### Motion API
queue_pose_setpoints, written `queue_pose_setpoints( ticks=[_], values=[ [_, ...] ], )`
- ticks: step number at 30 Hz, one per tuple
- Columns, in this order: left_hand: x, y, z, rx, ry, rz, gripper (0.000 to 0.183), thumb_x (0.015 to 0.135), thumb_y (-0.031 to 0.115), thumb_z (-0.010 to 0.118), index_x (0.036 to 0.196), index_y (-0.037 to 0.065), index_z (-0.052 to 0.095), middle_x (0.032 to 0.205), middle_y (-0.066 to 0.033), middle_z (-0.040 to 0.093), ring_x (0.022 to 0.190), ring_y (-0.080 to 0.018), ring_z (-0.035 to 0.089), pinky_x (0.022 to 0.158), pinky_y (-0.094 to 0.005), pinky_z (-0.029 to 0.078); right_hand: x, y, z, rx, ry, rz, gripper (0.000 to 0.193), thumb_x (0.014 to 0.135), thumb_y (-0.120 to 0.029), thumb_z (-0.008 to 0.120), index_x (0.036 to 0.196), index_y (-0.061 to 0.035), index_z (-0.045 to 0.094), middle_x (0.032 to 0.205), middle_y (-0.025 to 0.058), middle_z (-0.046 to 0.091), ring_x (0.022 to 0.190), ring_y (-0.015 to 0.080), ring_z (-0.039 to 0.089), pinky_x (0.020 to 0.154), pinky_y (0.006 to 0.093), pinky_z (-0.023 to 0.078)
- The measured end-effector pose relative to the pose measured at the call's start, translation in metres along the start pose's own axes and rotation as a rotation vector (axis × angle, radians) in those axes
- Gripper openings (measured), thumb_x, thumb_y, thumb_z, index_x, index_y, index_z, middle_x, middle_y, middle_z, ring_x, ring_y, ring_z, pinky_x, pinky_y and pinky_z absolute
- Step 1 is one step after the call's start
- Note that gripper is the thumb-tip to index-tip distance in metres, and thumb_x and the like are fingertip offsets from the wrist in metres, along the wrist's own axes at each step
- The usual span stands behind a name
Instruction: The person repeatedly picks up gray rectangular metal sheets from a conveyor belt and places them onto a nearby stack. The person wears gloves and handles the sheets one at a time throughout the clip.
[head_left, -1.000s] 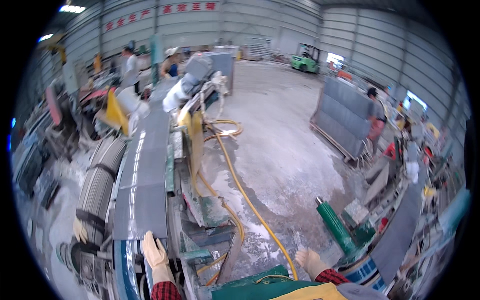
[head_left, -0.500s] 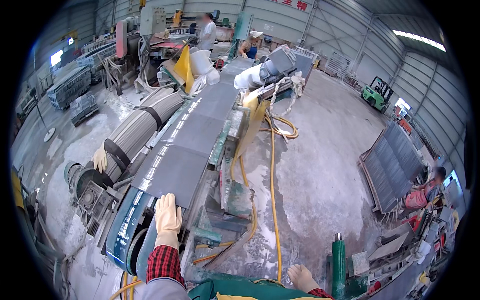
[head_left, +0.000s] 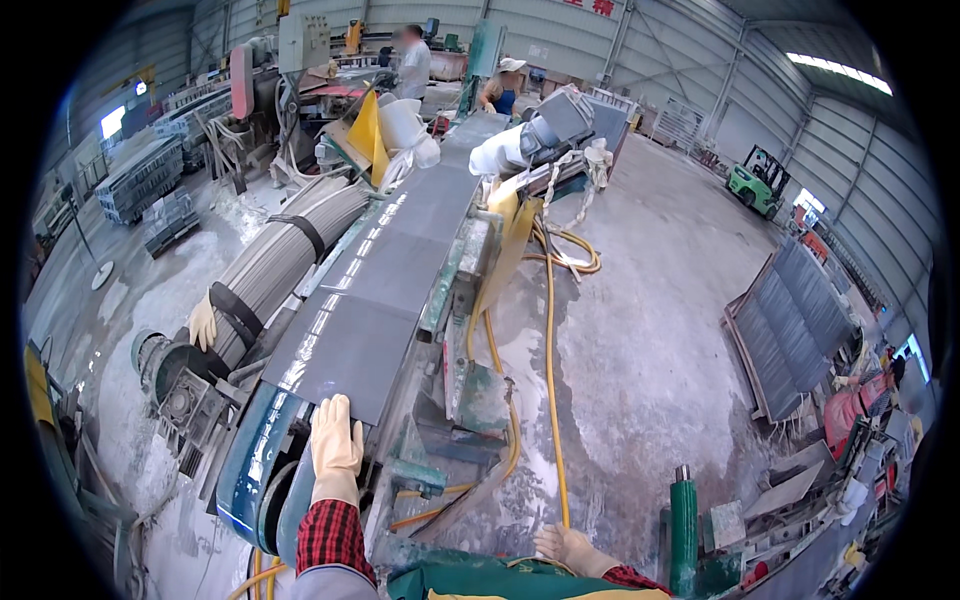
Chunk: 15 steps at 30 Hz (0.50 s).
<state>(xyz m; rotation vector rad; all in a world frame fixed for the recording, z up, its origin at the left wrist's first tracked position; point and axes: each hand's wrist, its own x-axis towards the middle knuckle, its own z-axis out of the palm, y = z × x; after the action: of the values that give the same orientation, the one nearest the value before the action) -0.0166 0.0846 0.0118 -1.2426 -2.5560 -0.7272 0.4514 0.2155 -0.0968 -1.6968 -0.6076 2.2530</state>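
My left hand (head_left: pixel 336 450), in a cream rubber glove, lies at the near end of a conveyor (head_left: pixel 250 465). Its fingers are stretched out, and the fingertips meet the near edge of a flat dark grey slab (head_left: pixel 335 345). More grey slabs (head_left: pixel 385 265) follow in a row along the conveyor, end to end. My right hand (head_left: pixel 565 550), also in a pale glove, is low in front of my green apron (head_left: pixel 480 578). Its fingers are loosely bent and apart, with nothing visible in them.
Left of the conveyor are a strapped roller-like bundle (head_left: pixel 290 240), a loose glove (head_left: pixel 203 322) and a motor (head_left: pixel 185 400). A yellow hose (head_left: pixel 553 400) runs along the floor at right. A green post (head_left: pixel 683 530) stands nearby. Co-workers (head_left: pixel 505 90) are farther off; a green forklift (head_left: pixel 757 185) stands behind.
My right hand has moved left and slightly up, across the front of my apron. My left hand stays at the slab's near edge. The person at far right has shifted posture.
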Motion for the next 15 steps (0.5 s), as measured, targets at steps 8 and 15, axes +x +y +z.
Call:
queue_pose_setpoints(
  ticks=[8,15],
  values=[
    [-0.005,-0.004,0.003,-0.001,0.048,0.029,0.048,0.086,0.017,0.062,0.128,-0.001,0.049,0.131,-0.0221,0.053,0.125,-0.0419,0.045,0.110,-0.0482,0.033,0.012,0.010,-0.031,0.065,0.017,-0.006,0.042,0.101,-0.024,0.045,0.128,0.0076,0.046,0.131,0.0254,0.054,0.122,0.0391,0.053,0.103,0.0482,0.046],
    [-0.009,-0.003,-0.003,0.026,0.014,0.009,0.049,0.087,0.017,0.060,0.130,-0.002,0.046,0.134,-0.0205,0.051,0.128,-0.0400,0.044,0.112,-0.0464,0.031,0.022,0.021,-0.043,0.062,0.024,-0.057,0.043,0.102,-0.028,0.042,0.128,0.0069,0.047,0.125,0.0241,0.059,0.114,0.0368,0.059,0.097,0.0471,0.050]
  ],
)
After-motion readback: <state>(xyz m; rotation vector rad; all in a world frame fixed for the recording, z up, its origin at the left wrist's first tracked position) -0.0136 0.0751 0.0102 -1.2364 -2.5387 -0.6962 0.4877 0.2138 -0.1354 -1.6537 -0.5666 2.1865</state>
